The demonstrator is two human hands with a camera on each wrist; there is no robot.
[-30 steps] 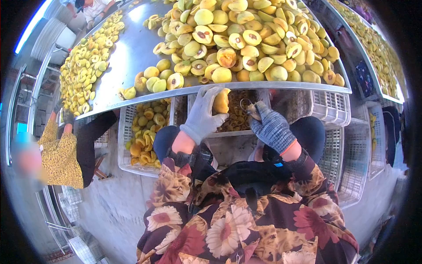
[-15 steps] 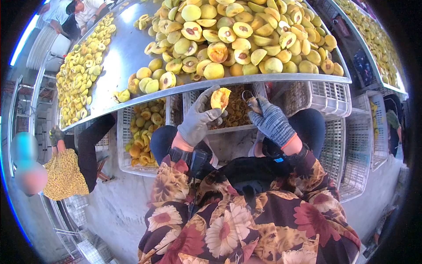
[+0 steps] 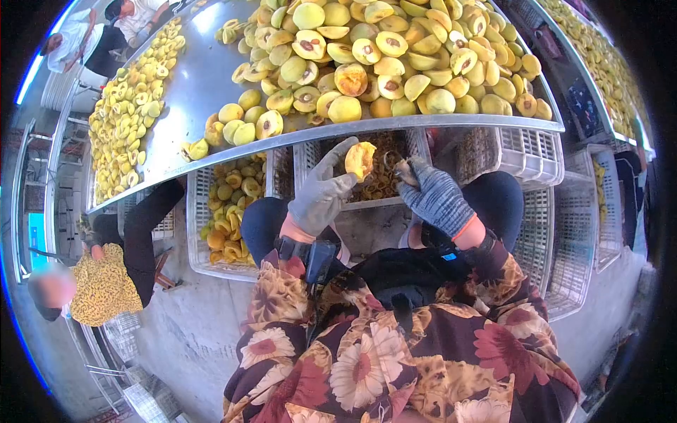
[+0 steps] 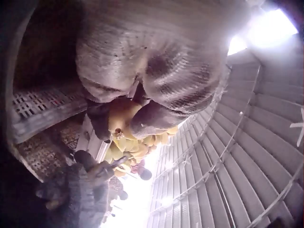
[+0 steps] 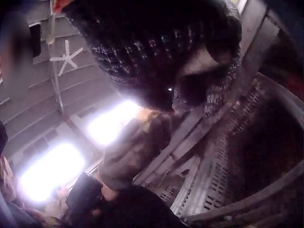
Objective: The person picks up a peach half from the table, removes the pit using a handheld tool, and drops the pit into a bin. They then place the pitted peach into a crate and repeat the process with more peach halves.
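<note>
My left hand [image 3: 315, 199], in a grey glove, holds a yellow peach half [image 3: 359, 161] between thumb and fingers, its torn orange flesh facing up. In the left wrist view the same peach half [image 4: 122, 116] shows between the gloved fingers. Just to the right, my right hand [image 3: 441, 202], in a blue-grey knit glove, grips a pitting tool [image 3: 405, 172] with a thin metal loop at its end. The loop points toward the peach, a small gap apart from it. Below both hands, a white crate [image 3: 381, 203] holds brown pits and scraps.
A metal table [image 3: 204, 77] in front bears a big heap of peach halves [image 3: 423, 63]. Another crate of peach halves [image 3: 233, 204] stands left of the knees; stacked white crates [image 3: 529, 166] stand right. A person in a yellow patterned top [image 3: 106, 285] sits at left.
The peach half has turned so its torn flesh shows more to the head camera. Both hands stay close together in front of the table edge; the view has shifted slightly.
</note>
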